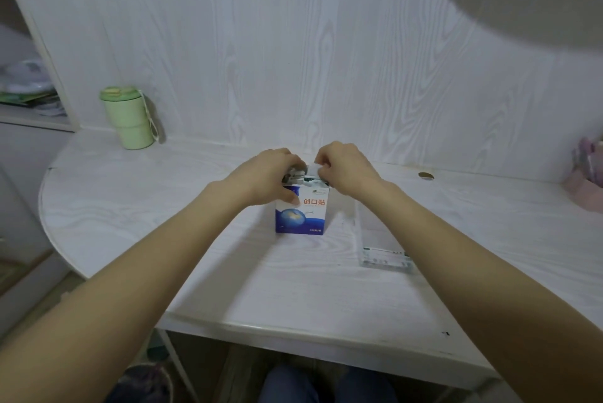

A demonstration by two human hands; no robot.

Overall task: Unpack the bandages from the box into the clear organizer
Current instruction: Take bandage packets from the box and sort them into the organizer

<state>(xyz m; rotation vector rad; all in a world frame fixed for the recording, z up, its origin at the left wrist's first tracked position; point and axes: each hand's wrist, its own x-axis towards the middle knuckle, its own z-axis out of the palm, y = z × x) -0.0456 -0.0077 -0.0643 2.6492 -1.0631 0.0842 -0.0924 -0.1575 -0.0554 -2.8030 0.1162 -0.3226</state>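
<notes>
Both hands at box (301,211) top | right hand (347,167) pinches bandages (313,171) (white)

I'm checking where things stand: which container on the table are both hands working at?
The blue and white box in the middle; the left hand and right hand are at its open top. The green cup and clear organizer stand untouched.

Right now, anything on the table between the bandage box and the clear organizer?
Nothing: in the head view only bare white tabletop separates the bandage box from the clear organizer, which lies to its right, nearer the person.
</notes>
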